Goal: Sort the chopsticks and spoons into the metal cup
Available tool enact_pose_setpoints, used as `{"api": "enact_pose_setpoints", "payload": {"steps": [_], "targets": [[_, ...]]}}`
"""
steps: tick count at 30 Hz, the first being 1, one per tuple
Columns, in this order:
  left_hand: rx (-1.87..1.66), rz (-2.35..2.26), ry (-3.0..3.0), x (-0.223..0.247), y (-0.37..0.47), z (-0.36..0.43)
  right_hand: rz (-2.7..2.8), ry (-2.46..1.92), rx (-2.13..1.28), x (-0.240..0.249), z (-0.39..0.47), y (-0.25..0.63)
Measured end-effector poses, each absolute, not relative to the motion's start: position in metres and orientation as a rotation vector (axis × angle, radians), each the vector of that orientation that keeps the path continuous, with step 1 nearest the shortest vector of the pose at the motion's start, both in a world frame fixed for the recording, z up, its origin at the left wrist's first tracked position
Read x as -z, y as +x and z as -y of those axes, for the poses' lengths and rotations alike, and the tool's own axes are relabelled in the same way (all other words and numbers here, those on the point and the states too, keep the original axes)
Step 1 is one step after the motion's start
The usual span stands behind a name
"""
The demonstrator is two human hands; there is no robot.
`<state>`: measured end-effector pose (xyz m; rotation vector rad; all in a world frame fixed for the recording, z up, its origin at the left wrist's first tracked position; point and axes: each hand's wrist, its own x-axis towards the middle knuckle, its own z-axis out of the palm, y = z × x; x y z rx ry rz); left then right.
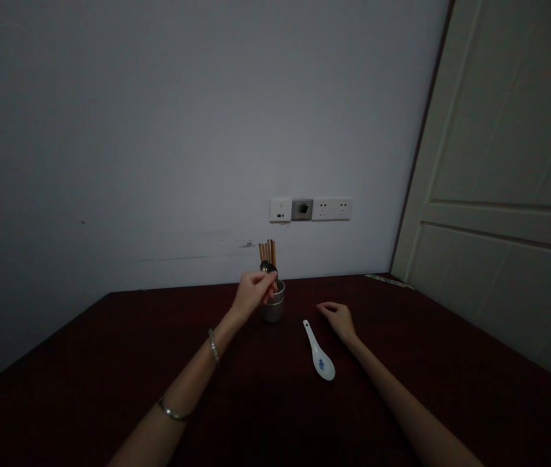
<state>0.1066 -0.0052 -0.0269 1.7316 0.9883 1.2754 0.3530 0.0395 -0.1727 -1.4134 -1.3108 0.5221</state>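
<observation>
My left hand is at the cup, thumb and forefinger pinched at the lower edge of a dark metal spoon whose bowl points up. A grey ribbed cup stands upright behind and below these fingers, partly hidden by them. Several wooden chopsticks rise out of it, with another spoon bowl beside them. My right hand rests on the table, fingers drawn together with nothing visible in them. Just left of it lies a white porcelain spoon with a blue pattern, bowl towards me.
The dark red table meets a pale wall behind the cup. Sockets and switch plates are mounted on that wall. On the right stands a white panelled door. A thin printed strip lies at the table's back right edge.
</observation>
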Motion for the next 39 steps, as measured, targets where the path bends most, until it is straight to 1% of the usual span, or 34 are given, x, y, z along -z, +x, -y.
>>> {"api": "enact_pose_setpoints", "payload": {"steps": [3, 4, 5, 9, 13, 23, 28, 39], "targets": [[-0.819, -0.955, 1.977, 0.055, 0.128, 0.008, 1.338, -1.419, -0.510, 0.172, -0.039, 0.351], [-0.713, -0.969, 2.033, 0.066, 0.134, 0.008, 1.353, -1.423, -0.508, 0.171, -0.038, 0.351], [-0.688, -1.008, 2.091, 0.077, 0.138, 0.008, 1.369, -1.432, -0.504, 0.170, -0.038, 0.350], [-0.702, -1.132, 2.187, 0.113, 0.149, 0.005, 1.436, -1.474, -0.483, 0.166, -0.036, 0.348], [-0.628, -1.113, 2.069, 0.129, 0.158, -0.004, 1.466, -1.502, -0.477, 0.163, -0.035, 0.347], [-0.520, -1.054, 1.737, 0.141, 0.175, -0.030, 1.468, -1.570, -0.456, 0.165, -0.037, 0.346], [-0.454, -1.014, 1.746, 0.142, 0.175, -0.030, 1.456, -1.615, -0.449, 0.166, -0.039, 0.346], [-0.510, -1.027, 1.762, 0.147, 0.173, -0.031, 1.468, -1.593, -0.432, 0.168, -0.040, 0.346]]}}
